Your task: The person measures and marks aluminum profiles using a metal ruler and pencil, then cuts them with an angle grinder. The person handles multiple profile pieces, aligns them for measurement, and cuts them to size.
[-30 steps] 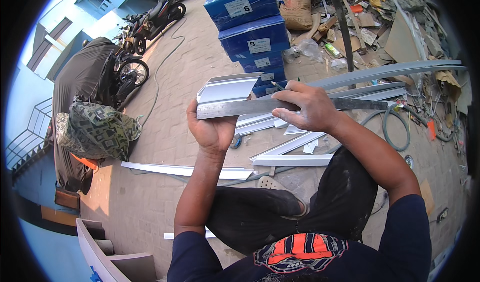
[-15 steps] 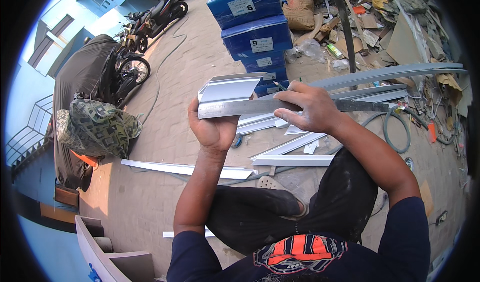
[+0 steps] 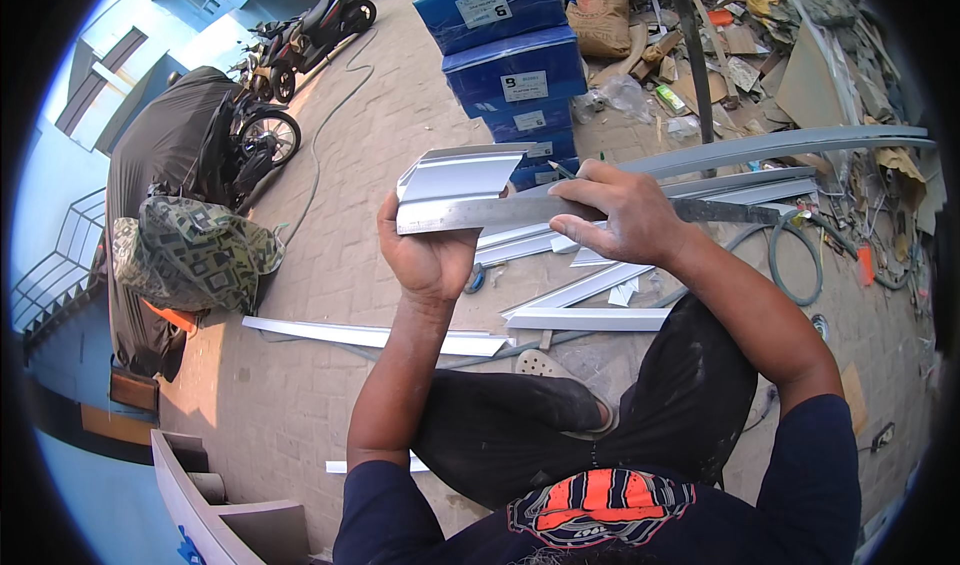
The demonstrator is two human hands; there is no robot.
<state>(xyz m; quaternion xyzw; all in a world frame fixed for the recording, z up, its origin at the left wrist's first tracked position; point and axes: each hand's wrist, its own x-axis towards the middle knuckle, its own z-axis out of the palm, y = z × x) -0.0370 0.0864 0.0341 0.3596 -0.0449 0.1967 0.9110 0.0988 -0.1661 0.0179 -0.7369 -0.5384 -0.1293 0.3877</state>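
In the head view, the left hand [image 3: 428, 263] cradles the trim [image 3: 462, 178] above the paving [image 3: 350, 185], fingers curled round it, probably to steady it against the ruler [image 3: 450, 216]. The right hand [image 3: 635, 217] pinches the ruler between fingers and thumb, likely to align it with the near edge.

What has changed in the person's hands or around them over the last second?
Nothing clearly moved beyond a slight shift of the whole view, and nothing was taken up or let go. The left hand still holds the short silver profile, and the right hand still grips the metal ruler across its near side. The stacked blue boxes stayed put.
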